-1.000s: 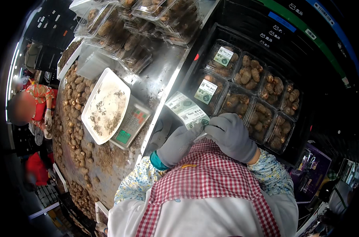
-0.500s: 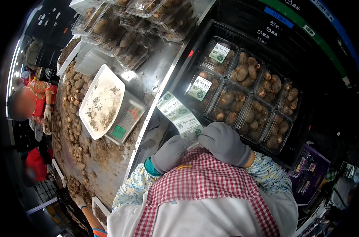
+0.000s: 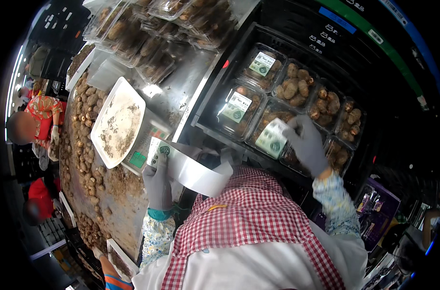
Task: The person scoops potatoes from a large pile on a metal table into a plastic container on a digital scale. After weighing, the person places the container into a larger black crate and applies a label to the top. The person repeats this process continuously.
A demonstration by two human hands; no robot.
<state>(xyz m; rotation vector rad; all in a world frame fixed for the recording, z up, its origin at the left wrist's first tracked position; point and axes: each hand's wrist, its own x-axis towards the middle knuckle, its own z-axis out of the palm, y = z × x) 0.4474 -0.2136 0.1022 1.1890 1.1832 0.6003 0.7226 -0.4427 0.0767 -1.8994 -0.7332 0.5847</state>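
My gloved left hand (image 3: 158, 186), beside the scale, pinches the end of a curling strip of labels (image 3: 200, 169) whose glossy white backing faces up. Between the fingers of my gloved right hand (image 3: 305, 145) is a single green-and-white label (image 3: 272, 138), held over a clear box of small brown taro-like tubers (image 3: 278, 116). Whether that label touches the lid I cannot tell. Two boxes on the left side of the black crate (image 3: 200, 116) carry labels, the nearer labelled box (image 3: 239, 108) and the farther labelled box (image 3: 261, 65). Several others there show bare lids.
A digital scale (image 3: 138, 158) with a dirty white tray (image 3: 119, 121) stands on the metal table, beside loose tubers (image 3: 87, 125). Stacked filled boxes (image 3: 157, 29) rise at the back. Co-workers, one in a red apron (image 3: 44, 125), are along the table's far left side.
My hands have moved apart. The right now holds one separate label out over the crate, while the left has drawn the label strip leftward, turning its white backing upward.
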